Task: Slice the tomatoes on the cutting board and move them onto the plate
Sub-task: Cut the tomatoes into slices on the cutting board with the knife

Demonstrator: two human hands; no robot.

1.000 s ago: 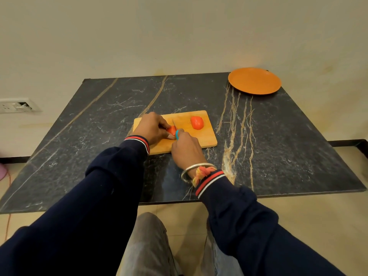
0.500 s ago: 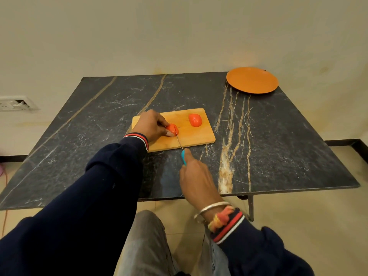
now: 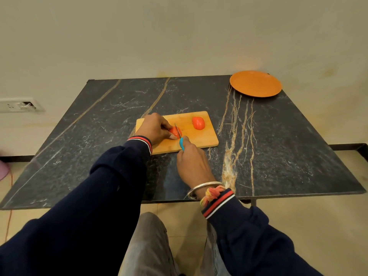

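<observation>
Left hand [image 3: 154, 127] clamps the tomato [image 3: 175, 131] at frame centre on the cutting board [image 3: 201, 139]. Right hand [image 3: 192, 163] grips the knife [image 3: 180, 139], blade on it. Slicing step. Second tomato [image 3: 198, 123] waits uncut; plate [image 3: 255, 86] upper right, bare. Next: press down, clear of fingertips.

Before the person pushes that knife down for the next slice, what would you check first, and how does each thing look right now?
1. Left hand steadies the red tomato piece: ok.
2. Right hand grips the blue-handled knife: ok.
3. Blade sits on the tomato piece, beside the left fingers; clearance: cannot tell.
4. Rectangular wooden cutting board lies flat on the dark marble table: ok.
5. Second tomato piece lies on the board, apart from the blade: ok.
6. Round orange plate at the far right corner, bare: ok.
</observation>
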